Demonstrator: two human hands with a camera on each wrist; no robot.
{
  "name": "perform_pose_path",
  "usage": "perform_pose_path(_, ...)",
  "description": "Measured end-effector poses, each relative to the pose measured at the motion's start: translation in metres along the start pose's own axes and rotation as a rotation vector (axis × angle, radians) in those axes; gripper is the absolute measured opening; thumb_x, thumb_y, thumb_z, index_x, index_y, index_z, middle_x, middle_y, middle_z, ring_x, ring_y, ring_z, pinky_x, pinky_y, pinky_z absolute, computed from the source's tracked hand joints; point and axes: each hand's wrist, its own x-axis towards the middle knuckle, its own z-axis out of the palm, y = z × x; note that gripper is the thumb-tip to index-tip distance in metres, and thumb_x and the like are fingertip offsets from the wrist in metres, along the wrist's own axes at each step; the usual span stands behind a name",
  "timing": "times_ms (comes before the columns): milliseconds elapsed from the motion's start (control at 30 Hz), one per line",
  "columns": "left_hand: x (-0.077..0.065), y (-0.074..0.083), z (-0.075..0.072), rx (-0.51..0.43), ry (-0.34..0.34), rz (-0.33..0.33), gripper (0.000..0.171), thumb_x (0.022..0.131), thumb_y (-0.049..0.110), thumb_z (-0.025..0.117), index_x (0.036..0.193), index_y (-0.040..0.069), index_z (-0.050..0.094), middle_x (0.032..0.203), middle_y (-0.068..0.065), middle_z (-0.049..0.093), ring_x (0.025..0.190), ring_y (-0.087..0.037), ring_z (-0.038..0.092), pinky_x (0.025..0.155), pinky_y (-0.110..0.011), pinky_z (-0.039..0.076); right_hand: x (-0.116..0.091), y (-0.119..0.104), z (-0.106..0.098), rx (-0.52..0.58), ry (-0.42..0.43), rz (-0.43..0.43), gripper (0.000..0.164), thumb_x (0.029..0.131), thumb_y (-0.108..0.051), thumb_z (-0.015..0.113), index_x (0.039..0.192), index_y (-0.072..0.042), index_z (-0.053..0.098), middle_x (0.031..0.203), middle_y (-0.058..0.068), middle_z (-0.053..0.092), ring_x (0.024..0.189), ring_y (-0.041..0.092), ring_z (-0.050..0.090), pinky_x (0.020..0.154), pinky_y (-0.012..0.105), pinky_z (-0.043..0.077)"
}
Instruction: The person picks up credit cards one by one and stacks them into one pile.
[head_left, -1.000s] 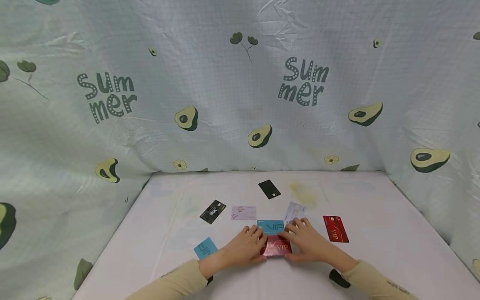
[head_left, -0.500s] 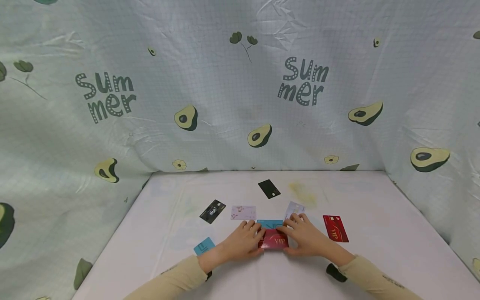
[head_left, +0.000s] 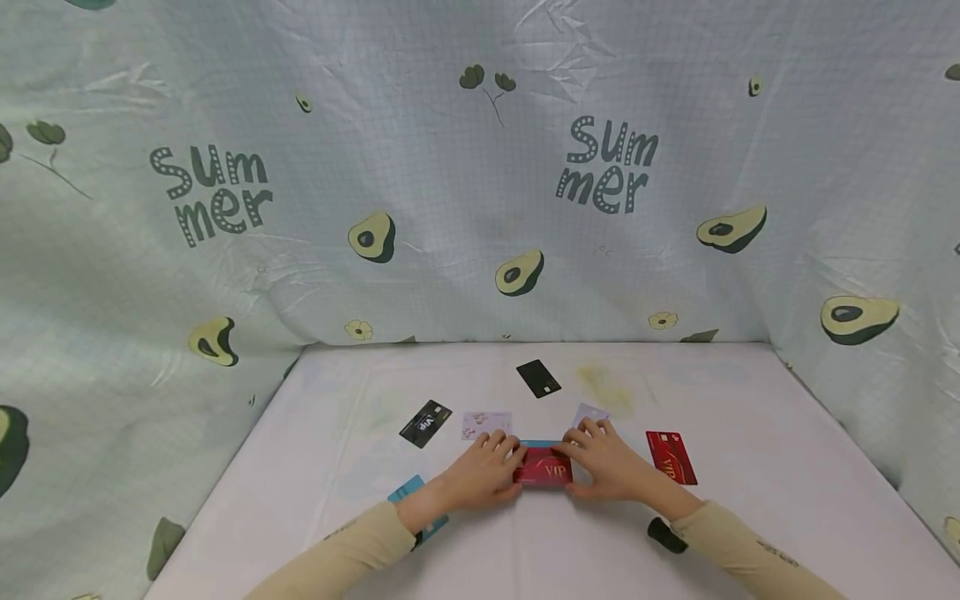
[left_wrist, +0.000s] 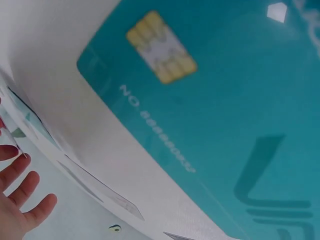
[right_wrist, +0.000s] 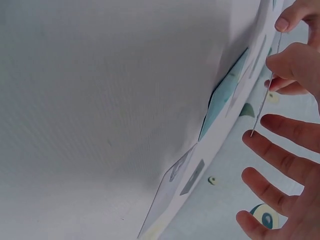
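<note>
Both hands hold a red VIP card (head_left: 543,468) by its opposite ends. My left hand (head_left: 483,473) pinches the left end, my right hand (head_left: 603,467) the right end. In the right wrist view the card shows edge-on as a thin line (right_wrist: 264,100), between the thumb and fingers of the right hand (right_wrist: 290,165) and above the table. Only a strip of a blue card (head_left: 540,443) shows past its far edge. Another blue card (left_wrist: 200,120) lies right under the left wrist, filling much of the left wrist view, where the left hand (left_wrist: 20,200) is at the edge.
On the white-covered table (head_left: 345,475) lie a black VIP card (head_left: 426,423), a pale pink card (head_left: 486,424), a plain black card (head_left: 538,378) and a red card (head_left: 671,457). Right-hand fingers partly cover a pale card (head_left: 591,412). A printed curtain (head_left: 450,167) rises behind.
Both hands have moved away from the body with the red VIP card. It now covers most of the blue card beyond it. More of the blue card under the left wrist shows.
</note>
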Motion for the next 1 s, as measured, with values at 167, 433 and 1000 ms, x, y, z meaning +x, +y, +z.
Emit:
perform_pose_path(167,0.002,-0.003,0.001,0.006,0.003,-0.001,0.048,0.087,0.045,0.047,0.120,0.010,0.051,0.113,-0.002,0.052,0.097,-0.017,0.045,0.079,-0.032,0.041,0.002,0.002,0.001,-0.008,-0.008,0.014,0.054,0.068,-0.044,0.069,0.113,-0.017,0.058,0.099,-0.002,0.054,0.092,0.017,0.040,0.077,0.043,0.037)
perform_pose_path(433,0.005,-0.007,0.005,-0.011,0.003,-0.010,0.049,0.086,0.044,0.048,0.121,0.009,0.051,0.112,-0.003,0.052,0.097,-0.018,0.046,0.079,-0.033,0.041,0.006,0.004,0.002,-0.004,0.001,0.033,0.051,0.069,-0.043,0.068,0.112,-0.017,0.059,0.099,-0.002,0.056,0.093,0.017,0.041,0.080,0.045,0.036)
perform_pose_path(1000,0.016,-0.015,0.008,-0.122,-0.108,-0.046,0.049,0.088,0.041,0.047,0.126,0.010,0.047,0.119,-0.003,0.048,0.108,-0.019,0.042,0.090,-0.038,0.037,0.012,0.010,0.008,0.013,-0.095,0.102,0.049,0.071,-0.041,0.066,0.113,-0.016,0.059,0.100,0.000,0.055,0.095,0.021,0.041,0.080,0.045,0.035)
